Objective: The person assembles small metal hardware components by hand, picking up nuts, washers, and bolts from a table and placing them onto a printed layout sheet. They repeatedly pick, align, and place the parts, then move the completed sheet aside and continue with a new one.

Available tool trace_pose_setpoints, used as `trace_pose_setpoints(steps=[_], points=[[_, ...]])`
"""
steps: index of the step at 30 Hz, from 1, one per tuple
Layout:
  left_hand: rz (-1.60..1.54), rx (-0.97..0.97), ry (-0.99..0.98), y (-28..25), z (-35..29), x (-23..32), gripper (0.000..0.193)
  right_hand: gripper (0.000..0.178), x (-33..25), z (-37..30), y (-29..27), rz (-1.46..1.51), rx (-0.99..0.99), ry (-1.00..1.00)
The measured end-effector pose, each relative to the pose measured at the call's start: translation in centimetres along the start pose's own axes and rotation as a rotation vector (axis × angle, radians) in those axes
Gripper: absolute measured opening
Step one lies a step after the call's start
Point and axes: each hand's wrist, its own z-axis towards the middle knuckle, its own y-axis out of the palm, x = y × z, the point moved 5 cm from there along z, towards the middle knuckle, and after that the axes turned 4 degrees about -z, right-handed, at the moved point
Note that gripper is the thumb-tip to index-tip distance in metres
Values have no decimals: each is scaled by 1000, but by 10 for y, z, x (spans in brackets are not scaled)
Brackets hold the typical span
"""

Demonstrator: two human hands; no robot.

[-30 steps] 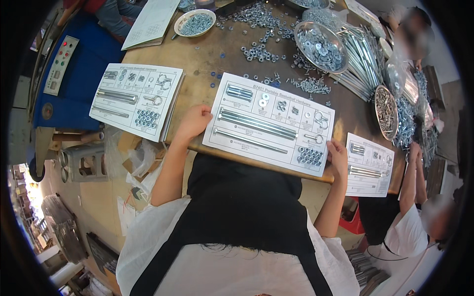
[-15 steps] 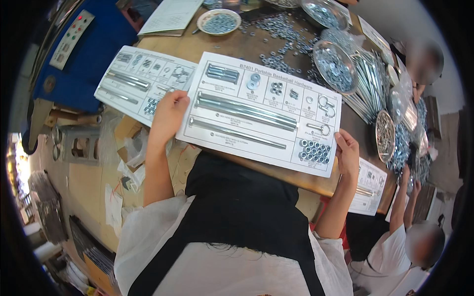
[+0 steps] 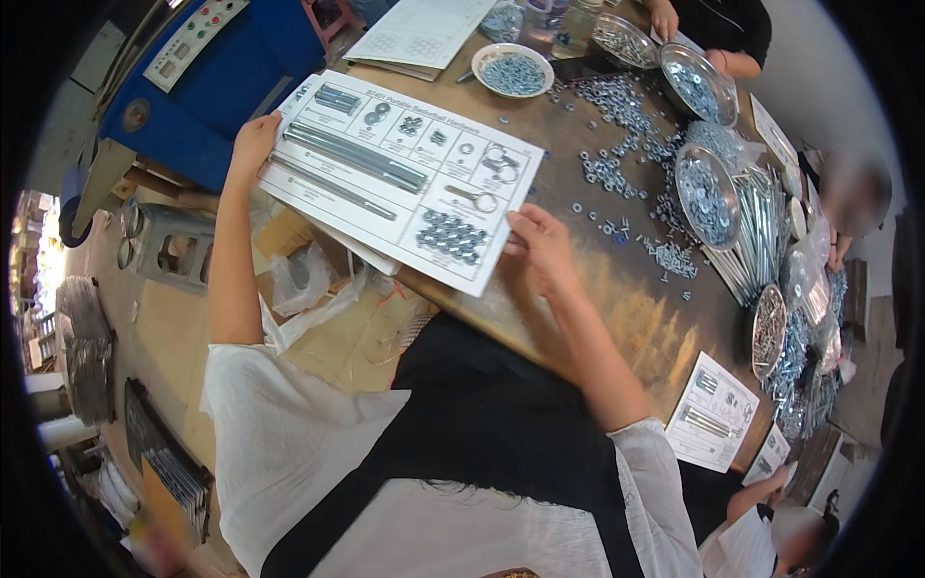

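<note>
I hold a white printed hardware card (image 3: 409,173) by its two short ends, tilted over the table's left part. Silvery rods, bolts, nuts, washers and rings show in its boxes; whether they are real parts or pictures I cannot tell everywhere. My left hand (image 3: 254,144) is closed on the card's left end. At the lower right corner my right hand (image 3: 541,243) pinches the edge, thumb on top. Beneath the held card, the edge of another card (image 3: 364,252) peeks out, mostly hidden.
Loose nuts and washers (image 3: 617,106) lie across the brown table (image 3: 617,299). Metal bowls (image 3: 706,197) of small parts, long rods (image 3: 756,231) and a white bowl (image 3: 514,71) stand beyond. Another card (image 3: 713,412) lies right. Co-workers' hands (image 3: 665,19) work at the far side.
Both hands have carried the card left and away from me, over the second card, which it now mostly covers. My right arm reaches further across, and loose screws on the table have come into view.
</note>
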Motion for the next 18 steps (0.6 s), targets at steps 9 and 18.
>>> trace_pose_setpoints(steps=[9, 18], points=[[49, 1, -42, -51, 92, -71, 52, 14, 29, 29, 97, 83, -60, 91], [-29, -37, -118, -28, 91, -76, 49, 16, 37, 25, 104, 55, -5, 123]])
